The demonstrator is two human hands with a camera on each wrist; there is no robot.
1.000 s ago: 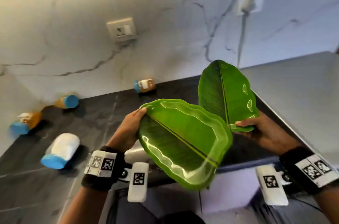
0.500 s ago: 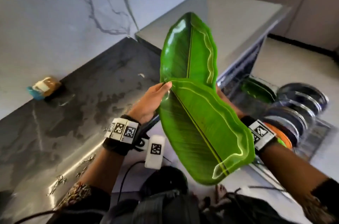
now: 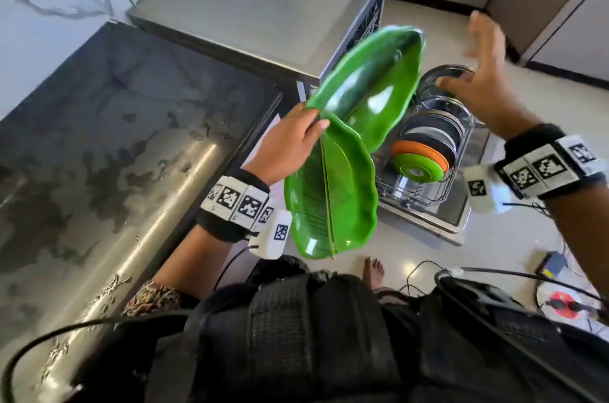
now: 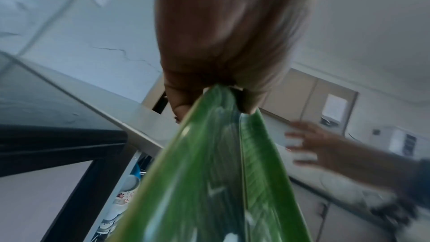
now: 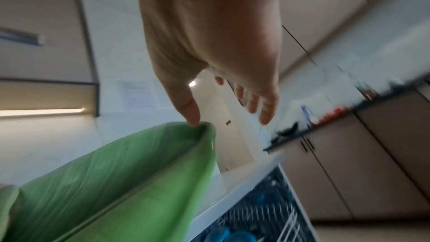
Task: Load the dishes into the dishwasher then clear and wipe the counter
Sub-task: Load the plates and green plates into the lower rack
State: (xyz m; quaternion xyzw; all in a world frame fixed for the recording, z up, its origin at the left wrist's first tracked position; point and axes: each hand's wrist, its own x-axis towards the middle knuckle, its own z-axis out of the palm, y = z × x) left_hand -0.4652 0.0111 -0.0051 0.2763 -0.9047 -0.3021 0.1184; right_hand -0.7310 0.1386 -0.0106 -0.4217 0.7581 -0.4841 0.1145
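Two green leaf-shaped plates are off the counter, over the open dishwasher. My left hand [image 3: 309, 125] pinches both where their ends overlap: the upper plate [image 3: 369, 86] points toward the dishwasher, the lower plate [image 3: 329, 191] hangs toward me. The left wrist view shows my left hand [image 4: 209, 98] gripping a plate [image 4: 221, 172] by its tip. My right hand [image 3: 478, 63] is open with fingers spread above the lower rack [image 3: 428, 195], holding nothing. In the right wrist view my right hand [image 5: 228, 113] has its thumb at the rim of a green plate [image 5: 116, 181].
The rack holds upright steel plates [image 3: 441, 99] and an orange and a green plate [image 3: 418, 165]. The dishwasher door [image 3: 425, 221] lies open over the floor. A wet dark counter [image 3: 131, 139] is on my left. Cables [image 3: 494, 270] and my bare foot [image 3: 374, 270] are on the floor.
The view has swung right from the counter to the dishwasher. My right hand has let go of its plate and opened; my left hand now holds both plates.
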